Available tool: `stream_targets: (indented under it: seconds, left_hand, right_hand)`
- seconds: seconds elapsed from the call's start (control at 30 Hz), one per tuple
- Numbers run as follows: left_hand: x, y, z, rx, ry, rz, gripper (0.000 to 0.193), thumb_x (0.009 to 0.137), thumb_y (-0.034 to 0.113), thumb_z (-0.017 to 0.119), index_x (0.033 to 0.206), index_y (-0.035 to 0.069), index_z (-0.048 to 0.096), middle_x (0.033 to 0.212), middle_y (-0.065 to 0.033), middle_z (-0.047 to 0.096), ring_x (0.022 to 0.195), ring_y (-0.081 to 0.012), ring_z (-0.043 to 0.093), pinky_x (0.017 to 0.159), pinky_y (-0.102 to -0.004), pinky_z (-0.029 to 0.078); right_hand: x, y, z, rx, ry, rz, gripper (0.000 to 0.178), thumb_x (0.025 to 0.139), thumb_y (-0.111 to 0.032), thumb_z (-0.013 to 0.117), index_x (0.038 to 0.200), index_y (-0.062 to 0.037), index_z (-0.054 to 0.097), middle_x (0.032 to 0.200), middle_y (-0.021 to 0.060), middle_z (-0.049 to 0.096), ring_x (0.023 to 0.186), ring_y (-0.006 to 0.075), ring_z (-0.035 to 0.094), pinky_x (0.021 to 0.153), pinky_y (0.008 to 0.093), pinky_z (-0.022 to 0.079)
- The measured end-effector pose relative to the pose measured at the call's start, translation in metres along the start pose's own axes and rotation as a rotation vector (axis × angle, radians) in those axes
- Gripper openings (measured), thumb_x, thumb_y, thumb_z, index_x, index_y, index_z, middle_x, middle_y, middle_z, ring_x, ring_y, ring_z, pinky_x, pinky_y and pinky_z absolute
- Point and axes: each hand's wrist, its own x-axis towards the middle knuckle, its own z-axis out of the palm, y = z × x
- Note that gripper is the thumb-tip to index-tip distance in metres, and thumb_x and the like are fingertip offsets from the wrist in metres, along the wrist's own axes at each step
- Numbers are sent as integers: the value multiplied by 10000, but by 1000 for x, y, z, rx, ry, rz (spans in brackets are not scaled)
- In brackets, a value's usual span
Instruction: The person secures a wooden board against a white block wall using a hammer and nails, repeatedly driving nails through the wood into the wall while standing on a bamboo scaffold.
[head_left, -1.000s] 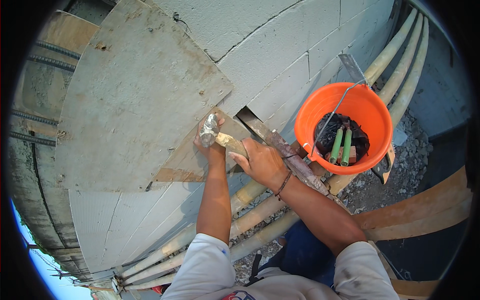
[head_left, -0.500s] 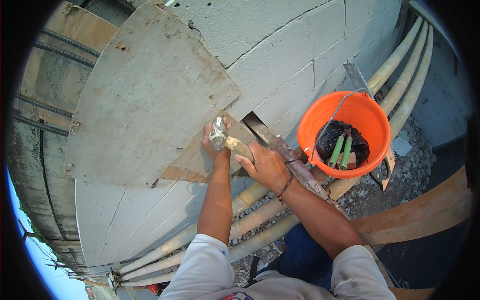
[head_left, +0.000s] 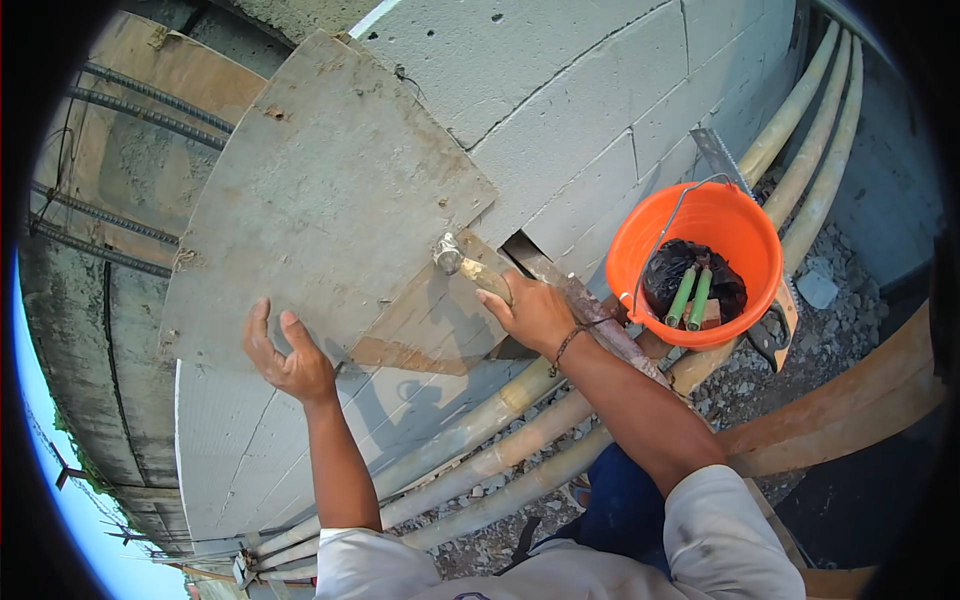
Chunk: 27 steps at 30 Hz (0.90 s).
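Observation:
My right hand (head_left: 535, 315) is wrapped round the wooden handle of a hammer (head_left: 482, 279). Its dull metal head is over the lower right corner of a large grey, mud-stained board (head_left: 320, 190), beside a smaller brownish board (head_left: 425, 325). Whether the head touches either board I cannot tell. To the left, my left hand (head_left: 292, 360) holds nothing; its fingers are spread, near the large board's lower edge. Both boards lie against a pale block wall (head_left: 570, 110). A scuffed metal bar (head_left: 610, 335) runs past my right wrist.
An orange bucket (head_left: 625, 245) at the right holds a black plastic bag (head_left: 665, 270) and green-handled tools (head_left: 690, 298). A handsaw (head_left: 768, 342) is behind it. Long pale poles (head_left: 500, 400) cross below my arms over rubble (head_left: 825, 350). Steel bars (head_left: 150, 115) stick out at upper left.
My left hand has come off the smaller board near the hammer head and moved left, its fingers opening. My right hand keeps the hammer, now slightly further right. The whole view has shifted a little.

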Motion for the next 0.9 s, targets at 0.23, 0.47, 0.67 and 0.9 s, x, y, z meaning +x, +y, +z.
stream_targets:
  seconds: [0.23,0.47,0.67,0.9]
  left_hand:
    - [140,-39,-31,254,110,86,530,941,420,568,1345,83,504,1398,-174,465,1320,-352,371,1097,-484,293]
    - [135,-48,-12,555,-123,223,673,830,594,633,1217,46,581,1441,-120,454,1386,-346,308,1111,-549,227]
    - [145,-48,-14,442,-151,163,674,773,616,679,1050,5,626,1173,-159,623,1188,-338,508,1062,-513,285]
    - [145,-39,-17,410,-167,25,700,741,626,704,980,-28,631,883,-184,664,876,-363,618,855,-427,450]
  right_hand:
    - [-46,-41,11,288,280,-315,353,884,-342,660,929,-20,523,769,194,628,719,396,641,606,455,509]
    - [-32,3,17,1,79,58,391,858,-380,676,966,-28,544,809,194,636,765,394,645,654,443,526]
    - [-32,-4,10,149,157,-141,444,904,-453,600,953,-15,549,851,232,653,779,425,643,662,484,520]
    - [-37,-18,14,187,240,-176,442,904,-436,604,954,-1,544,845,227,654,773,416,647,650,475,525]
